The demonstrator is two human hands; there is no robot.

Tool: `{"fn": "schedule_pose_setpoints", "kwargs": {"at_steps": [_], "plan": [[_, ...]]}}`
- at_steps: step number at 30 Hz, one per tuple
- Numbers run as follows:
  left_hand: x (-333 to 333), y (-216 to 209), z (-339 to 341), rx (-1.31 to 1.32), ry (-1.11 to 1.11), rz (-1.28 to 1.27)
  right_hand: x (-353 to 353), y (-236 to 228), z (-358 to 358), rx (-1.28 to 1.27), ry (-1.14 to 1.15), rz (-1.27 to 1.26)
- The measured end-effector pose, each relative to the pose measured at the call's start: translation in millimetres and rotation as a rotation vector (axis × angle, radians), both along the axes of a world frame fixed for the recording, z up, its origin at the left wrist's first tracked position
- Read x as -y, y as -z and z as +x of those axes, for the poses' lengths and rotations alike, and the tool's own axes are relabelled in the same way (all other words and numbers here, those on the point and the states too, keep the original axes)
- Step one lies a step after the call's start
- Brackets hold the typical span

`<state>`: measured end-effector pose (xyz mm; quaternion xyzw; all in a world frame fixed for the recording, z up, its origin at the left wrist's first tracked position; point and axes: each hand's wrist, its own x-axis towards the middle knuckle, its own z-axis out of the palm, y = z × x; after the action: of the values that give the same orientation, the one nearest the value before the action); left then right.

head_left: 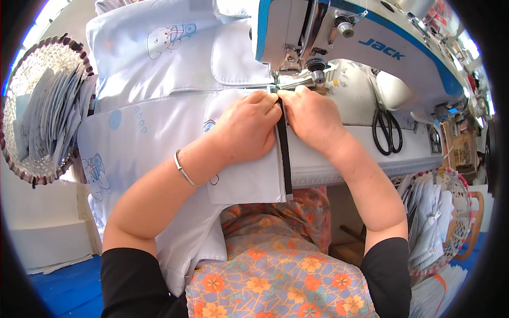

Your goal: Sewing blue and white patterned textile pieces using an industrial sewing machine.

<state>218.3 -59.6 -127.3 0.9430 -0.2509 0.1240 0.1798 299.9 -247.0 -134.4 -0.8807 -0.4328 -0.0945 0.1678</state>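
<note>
Beneath the head of a white and blue sewing machine [366, 45] lies pale blue-white cloth [175, 114] printed with cartoon animals. A narrow black strip [284, 153] runs along the cloth's right edge, from the presser foot [276, 79] toward my lap. My left hand [246, 127] rests on the cloth, its fingers curled and pinching the edge beside the strip. From the other side, my right hand [313, 114] pinches the same strip just in front of the foot. The two sets of fingertips nearly touch, and they hide the strip's upper end.
Black-handled scissors [386, 130] lie on the machine bed, right of my right hand. A basket [45, 40] of folded cloth pieces stands at left. Another basket [469, 212] with cloth pieces is at lower right. A floral apron [281, 270] covers my lap.
</note>
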Motion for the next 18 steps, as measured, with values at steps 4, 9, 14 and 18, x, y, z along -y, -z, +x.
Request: {"fn": "schedule_pose_setpoints", "kwargs": {"at_steps": [4, 9, 14, 18], "plan": [[1, 0, 5, 0.039, 0.015, -0.024, 2, 1, 2, 0.024, 0.004, 0.026], [-2, 0, 13, 0.037, 0.043, -0.018, 5, 3, 11, 0.019, 0.002, 0.055], [-3, 4, 15, 0.067, -0.001, -0.003, 25, -16, 29, -0.301, 0.135, 0.495], [-4, 1, 18, 0.015, -0.048, 0.025, 32, -24, 37, -0.257, -0.031, 0.682]]}}
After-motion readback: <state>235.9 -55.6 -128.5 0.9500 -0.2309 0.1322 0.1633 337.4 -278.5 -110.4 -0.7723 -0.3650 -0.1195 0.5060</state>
